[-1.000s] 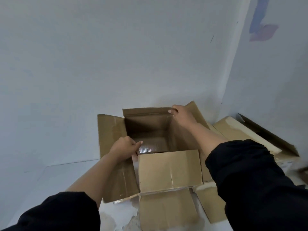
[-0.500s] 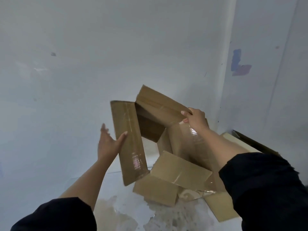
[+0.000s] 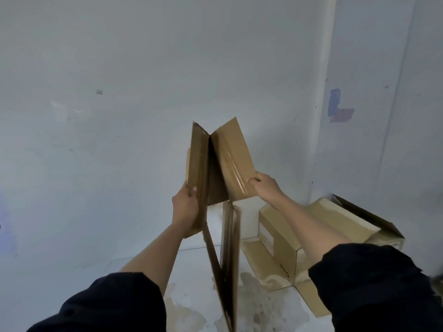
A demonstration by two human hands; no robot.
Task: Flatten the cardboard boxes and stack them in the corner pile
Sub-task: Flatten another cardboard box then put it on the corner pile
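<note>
A brown cardboard box hangs in the air before the wall, squeezed nearly flat and seen edge-on. Its upper flaps splay in a V and its lower flaps dangle toward me. My left hand grips the left panel, thumb on the near face. My right hand pinches the lower corner of the taped right flap. On the floor in the corner lies a pile of other cardboard boxes, one with a white label, only partly folded.
Pale walls meet in a corner at the right. A blue and pink paint patch marks the right wall. The floor below is white with brown stains.
The box has come up off the floor and collapsed from open to nearly flat. My left hand, free half a second ago, now grips its left panel. Both hands have risen.
</note>
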